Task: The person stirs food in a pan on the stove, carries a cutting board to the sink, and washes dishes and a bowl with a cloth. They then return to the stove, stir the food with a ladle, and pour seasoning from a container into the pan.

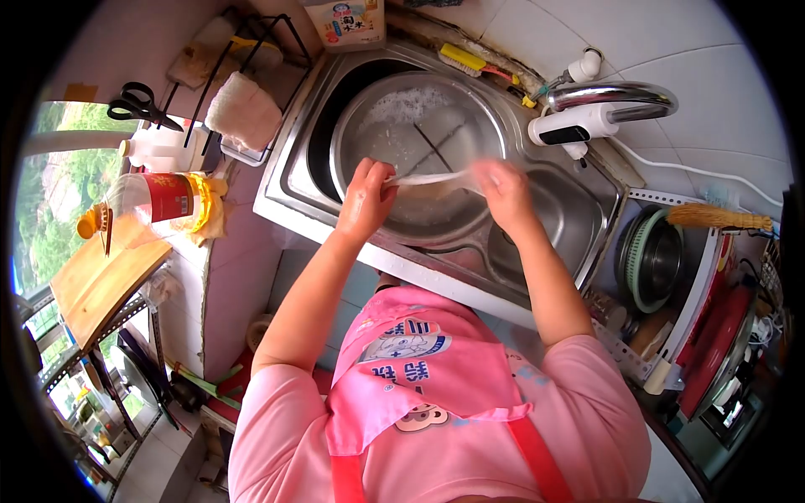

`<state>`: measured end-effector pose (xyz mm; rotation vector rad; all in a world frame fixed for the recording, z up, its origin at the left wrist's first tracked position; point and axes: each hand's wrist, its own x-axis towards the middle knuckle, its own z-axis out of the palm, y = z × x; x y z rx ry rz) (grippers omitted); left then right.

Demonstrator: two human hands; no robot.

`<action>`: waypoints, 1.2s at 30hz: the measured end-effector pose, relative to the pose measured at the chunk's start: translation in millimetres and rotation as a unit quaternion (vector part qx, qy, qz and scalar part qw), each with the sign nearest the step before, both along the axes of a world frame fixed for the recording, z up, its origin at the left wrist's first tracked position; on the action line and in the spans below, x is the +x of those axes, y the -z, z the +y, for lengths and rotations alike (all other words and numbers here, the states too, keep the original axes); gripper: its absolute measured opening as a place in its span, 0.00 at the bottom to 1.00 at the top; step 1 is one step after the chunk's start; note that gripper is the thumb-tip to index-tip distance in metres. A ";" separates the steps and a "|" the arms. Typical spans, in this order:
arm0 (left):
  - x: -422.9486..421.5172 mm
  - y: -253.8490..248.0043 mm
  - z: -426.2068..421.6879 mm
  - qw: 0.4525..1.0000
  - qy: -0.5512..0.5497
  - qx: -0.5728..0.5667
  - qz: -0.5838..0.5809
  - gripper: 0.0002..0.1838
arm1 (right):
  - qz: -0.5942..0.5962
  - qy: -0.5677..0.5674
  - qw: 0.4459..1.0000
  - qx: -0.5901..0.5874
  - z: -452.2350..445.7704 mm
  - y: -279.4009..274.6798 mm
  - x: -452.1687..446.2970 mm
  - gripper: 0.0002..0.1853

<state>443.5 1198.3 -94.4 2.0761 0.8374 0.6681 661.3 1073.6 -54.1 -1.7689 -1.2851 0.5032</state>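
Note:
My left hand (366,197) is closed on one end of a whitish strip (428,178) that looks like a wet, twisted cloth. My right hand (505,193), blurred by motion, grips the other end. Between them the strip stretches nearly level above a large round metal basin (345,126), which sits in the sink. Water with white foam (407,106) lies in the basin. A dark, thin line (433,147), perhaps a stick or a reflection, shows there too.
The steel sink (553,243) has a second bowl on the right, below a faucet (579,126). A yellow brush (461,60) lies behind the basin. Left are a rack with a towel (243,109), scissors (138,106) and an oil bottle (159,201). Stacked bowls (654,260) stand right.

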 end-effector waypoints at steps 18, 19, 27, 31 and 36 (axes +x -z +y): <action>0.2 65.7 -3.9 0.954 0.138 -0.099 0.247 0.19 | -0.064 -0.153 0.924 -0.345 17.1 148.5 -23.2 0.07; -5.4 62.2 1.4 0.955 0.137 -0.096 0.245 0.19 | -0.037 -0.178 0.932 -0.313 25.2 108.1 -19.2 0.07; -18.8 17.2 40.1 0.876 -0.116 -0.465 -0.051 0.21 | -0.112 -0.202 0.972 -0.035 60.0 -174.9 -25.7 0.06; 8.8 13.7 42.1 0.809 -0.120 -0.559 -0.137 0.26 | -0.135 -0.173 0.976 0.005 62.3 -260.6 -38.2 0.06; 52.7 -0.3 34.9 0.642 -0.074 -0.688 -0.331 0.32 | -0.097 -0.117 0.988 0.033 71.1 -289.3 -48.6 0.06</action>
